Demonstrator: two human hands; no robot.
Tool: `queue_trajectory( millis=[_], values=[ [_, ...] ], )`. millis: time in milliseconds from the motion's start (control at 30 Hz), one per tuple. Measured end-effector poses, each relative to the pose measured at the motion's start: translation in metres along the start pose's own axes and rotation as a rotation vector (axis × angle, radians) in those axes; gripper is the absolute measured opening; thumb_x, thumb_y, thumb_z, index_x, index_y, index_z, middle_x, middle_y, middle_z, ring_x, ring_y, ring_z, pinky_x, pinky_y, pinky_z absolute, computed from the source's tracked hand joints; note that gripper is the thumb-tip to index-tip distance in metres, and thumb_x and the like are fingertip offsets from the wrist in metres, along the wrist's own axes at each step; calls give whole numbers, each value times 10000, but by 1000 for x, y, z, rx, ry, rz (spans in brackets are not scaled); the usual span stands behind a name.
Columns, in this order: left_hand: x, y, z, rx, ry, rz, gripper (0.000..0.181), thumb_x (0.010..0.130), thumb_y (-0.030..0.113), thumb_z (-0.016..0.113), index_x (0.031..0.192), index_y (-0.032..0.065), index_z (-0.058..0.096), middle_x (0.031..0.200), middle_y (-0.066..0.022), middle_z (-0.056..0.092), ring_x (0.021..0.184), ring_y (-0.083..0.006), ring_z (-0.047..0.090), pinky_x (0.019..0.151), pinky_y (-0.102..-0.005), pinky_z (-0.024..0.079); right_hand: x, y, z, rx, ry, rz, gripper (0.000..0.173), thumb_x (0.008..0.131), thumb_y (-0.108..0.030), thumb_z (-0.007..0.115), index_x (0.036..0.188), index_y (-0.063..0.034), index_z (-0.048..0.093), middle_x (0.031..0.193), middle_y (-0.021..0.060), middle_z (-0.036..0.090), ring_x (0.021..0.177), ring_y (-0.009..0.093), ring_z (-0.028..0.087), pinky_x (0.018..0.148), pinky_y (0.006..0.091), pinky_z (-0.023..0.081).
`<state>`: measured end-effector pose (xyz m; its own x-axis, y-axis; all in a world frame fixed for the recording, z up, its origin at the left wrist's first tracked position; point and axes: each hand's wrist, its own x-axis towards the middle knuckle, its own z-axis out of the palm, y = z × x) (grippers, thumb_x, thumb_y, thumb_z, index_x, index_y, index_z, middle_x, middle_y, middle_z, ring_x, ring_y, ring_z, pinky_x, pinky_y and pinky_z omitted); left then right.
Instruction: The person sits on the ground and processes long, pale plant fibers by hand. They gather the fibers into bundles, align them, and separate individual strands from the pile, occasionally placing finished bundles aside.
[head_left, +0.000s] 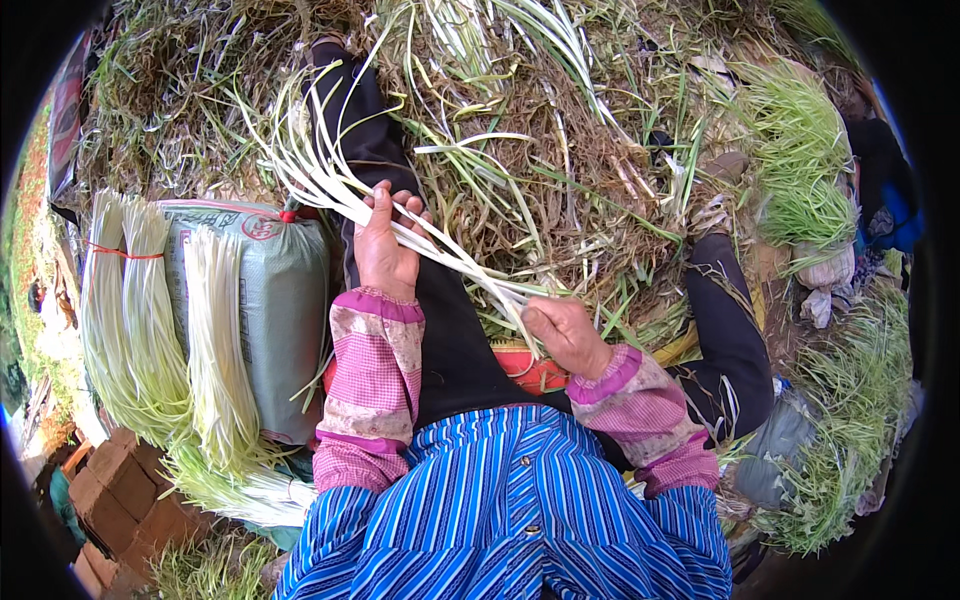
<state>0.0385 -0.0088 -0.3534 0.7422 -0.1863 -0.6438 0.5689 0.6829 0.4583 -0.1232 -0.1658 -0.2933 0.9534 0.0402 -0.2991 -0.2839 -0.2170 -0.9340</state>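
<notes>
My left hand (386, 251), palm up, grips a small bunch of long, pale chive-like stalks (319, 169) over my left thigh. Their thin yellow-green tips fan out to the upper left. The white lower ends run down to the right, where my right hand (566, 334) closes around some of them in a fist. A few stalk ends stick out below that fist, towards the red thing (525, 369) between my legs. What lies inside the right fist is hidden.
At left, a stuffed grey-green woven sack (289, 330) carries bundles of pale stalks (221, 337), some tied with red string (124, 253). Pulled stalks and dry root litter (600, 187) cover the ground ahead. Green bundles (806, 157) lie at right; bricks (120, 487) stand lower left.
</notes>
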Motion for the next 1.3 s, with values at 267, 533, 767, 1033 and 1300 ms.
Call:
queue_trajectory(
  millis=[267, 533, 767, 1033, 1300],
  values=[
    [-11, 14, -12, 68, -55, 20, 195, 824, 226, 529, 974, 110, 485, 838, -62, 561, 712, -186, 567, 612, -350, 466, -92, -15, -150, 842, 732, -299, 218, 855, -179, 471, 842, 10, 579, 542, -13, 452, 493, 59, 424, 444, 190, 320],
    [-37, -7, 6, 275, -135, -80, 252, 838, 237, 502, 1048, 103, 464, 895, -89, 577, 756, -202, 589, 609, -343, 493, 44, 31, -26, 95, 111, 254, 411, 826, -396, 482, 921, -20, 614, 705, 78, 609, 615, 110, 527, 582, 229, 411],
    [-27, 3, -5, 157, -76, 11, 209, 830, 220, 516, 994, 100, 465, 883, -93, 569, 773, -224, 591, 625, -374, 504, 47, 8, 12, 1210, 229, 239, 132, 791, -186, 571, 760, -57, 569, 656, 43, 551, 577, 126, 499, 529, 254, 411],
    [-7, 33, -23, 81, 46, 81, 211, 827, 227, 520, 999, 115, 469, 961, -85, 552, 876, -231, 560, 712, -413, 475, -124, 52, -226, 175, 846, 363, 172, 855, -205, 457, 935, -72, 531, 700, 30, 522, 597, 167, 513, 569, 308, 438],
    [-29, 46, 43, 313, -136, 118, 244, 837, 218, 505, 1042, 95, 455, 929, -100, 564, 819, -232, 586, 646, -374, 506, 23, -19, -85, -440, 204, -92, 391, 834, -262, 482, 1153, -35, 469, 1140, 136, 489, 1067, 248, 457, 917, 320, 323]
  ],
)
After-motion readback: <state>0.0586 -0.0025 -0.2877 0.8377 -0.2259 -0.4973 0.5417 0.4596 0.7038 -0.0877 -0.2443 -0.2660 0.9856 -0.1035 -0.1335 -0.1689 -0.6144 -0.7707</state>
